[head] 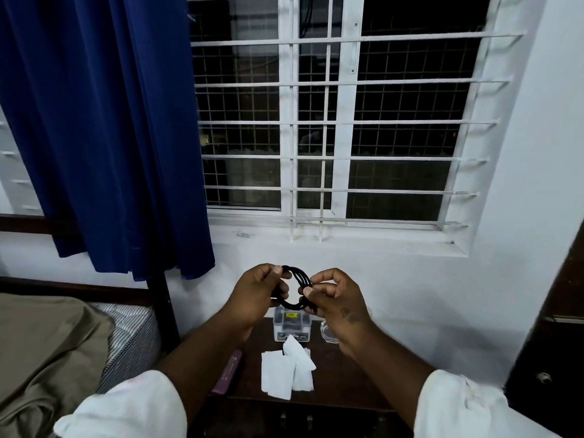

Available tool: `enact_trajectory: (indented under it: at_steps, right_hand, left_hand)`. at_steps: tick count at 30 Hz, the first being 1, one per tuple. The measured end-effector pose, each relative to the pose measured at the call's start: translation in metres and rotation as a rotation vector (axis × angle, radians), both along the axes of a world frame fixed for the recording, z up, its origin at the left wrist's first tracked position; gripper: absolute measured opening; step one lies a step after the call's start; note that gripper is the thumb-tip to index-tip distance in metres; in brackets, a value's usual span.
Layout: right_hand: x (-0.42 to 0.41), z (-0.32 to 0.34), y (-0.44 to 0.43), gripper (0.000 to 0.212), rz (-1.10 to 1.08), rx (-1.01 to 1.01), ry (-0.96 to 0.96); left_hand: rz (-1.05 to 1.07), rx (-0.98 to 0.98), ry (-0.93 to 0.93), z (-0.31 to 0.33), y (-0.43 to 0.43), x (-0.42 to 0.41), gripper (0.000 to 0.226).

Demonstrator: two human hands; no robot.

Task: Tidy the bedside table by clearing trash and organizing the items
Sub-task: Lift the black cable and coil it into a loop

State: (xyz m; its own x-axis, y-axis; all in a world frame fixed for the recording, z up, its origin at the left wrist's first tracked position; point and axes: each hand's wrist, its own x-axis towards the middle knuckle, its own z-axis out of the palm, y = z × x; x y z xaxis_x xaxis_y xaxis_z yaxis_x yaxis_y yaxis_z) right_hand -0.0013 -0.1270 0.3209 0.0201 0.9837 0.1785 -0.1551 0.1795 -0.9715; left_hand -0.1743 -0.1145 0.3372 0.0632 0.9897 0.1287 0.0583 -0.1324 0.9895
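Note:
I hold a coiled black cable (299,276) up above the dark wooden bedside table (341,371). My left hand (256,295) pinches the coil's left side. My right hand (335,298) grips its right side. On the table below lie white tissue pieces (286,371), a clear plastic box (292,327) with a yellow label, a pink flat object (229,371) at the left edge, and a small clear glass dish (328,331) partly hidden by my right wrist.
A bed with a tan sheet (47,358) and striped mattress (132,339) stands at the left, with its dark post (164,308) beside the table. A blue curtain (110,131) and a barred window (331,121) are behind. Dark wooden furniture (553,343) stands at the right.

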Motion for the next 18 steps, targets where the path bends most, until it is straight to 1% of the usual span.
enact_trajectory:
  at_steps: [3, 5, 7, 9, 12, 14, 18]
  right_hand:
    - [-0.006, -0.011, 0.007, 0.015, -0.071, -0.033, -0.060]
    - [-0.012, -0.020, 0.012, 0.014, -0.107, -0.053, -0.070]
    - [-0.019, -0.031, 0.016, 0.013, -0.132, -0.072, -0.093]
    - [-0.027, -0.043, 0.022, 0.012, -0.156, -0.094, -0.136]
    - [-0.041, -0.063, 0.035, 0.011, -0.176, -0.143, -0.152]
    - [-0.051, -0.076, 0.048, 0.014, -0.160, -0.181, -0.132]
    - [-0.072, -0.106, 0.078, 0.020, -0.135, -0.250, -0.144]
  left_hand:
    - [0.118, 0.023, 0.136, -0.013, 0.005, -0.007, 0.018]
    - [0.177, 0.034, 0.258, -0.023, 0.009, -0.013, 0.012]
    - [0.248, 0.051, 0.428, -0.034, 0.011, -0.019, 0.011]
    - [0.306, 0.048, 0.534, -0.045, 0.014, -0.025, 0.011]
    - [0.355, -0.017, 0.567, -0.062, 0.021, -0.033, 0.009]
    - [0.366, -0.072, 0.560, -0.075, 0.031, -0.041, 0.005]
    - [0.369, -0.131, 0.595, -0.105, 0.057, -0.062, 0.006]
